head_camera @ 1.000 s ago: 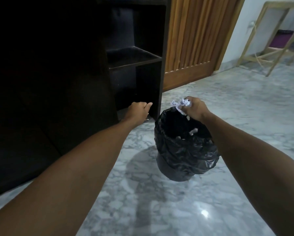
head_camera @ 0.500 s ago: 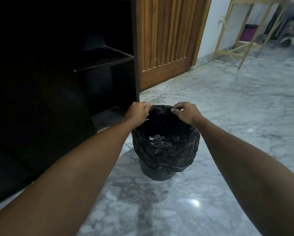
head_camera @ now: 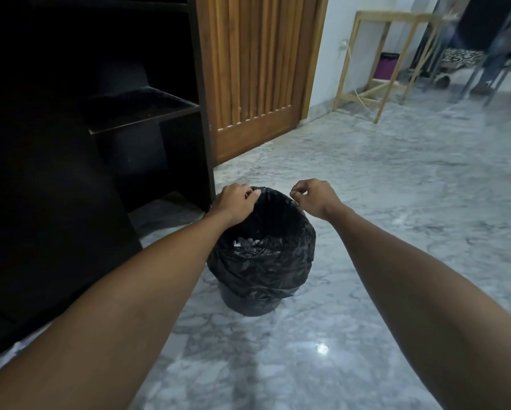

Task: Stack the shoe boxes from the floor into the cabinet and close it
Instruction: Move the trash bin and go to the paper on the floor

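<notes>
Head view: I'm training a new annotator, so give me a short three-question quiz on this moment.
1. True or false: the left hand grips the bin liner at the rim.
2. The bin stands: A) inside the cabinet B) on the marble floor beside it C) on the wooden table.
3. What does the right hand pinch?

Key: 1 true; 2 B; 3 the liner's rim.

Both bare forearms reach forward and down, nearly parallel. The left hand (head_camera: 237,201) is palm down with its fingers curled over in a grip. The right hand (head_camera: 312,196), level with it, has fingers curled, thumb and fingertips pinched together.
</notes>
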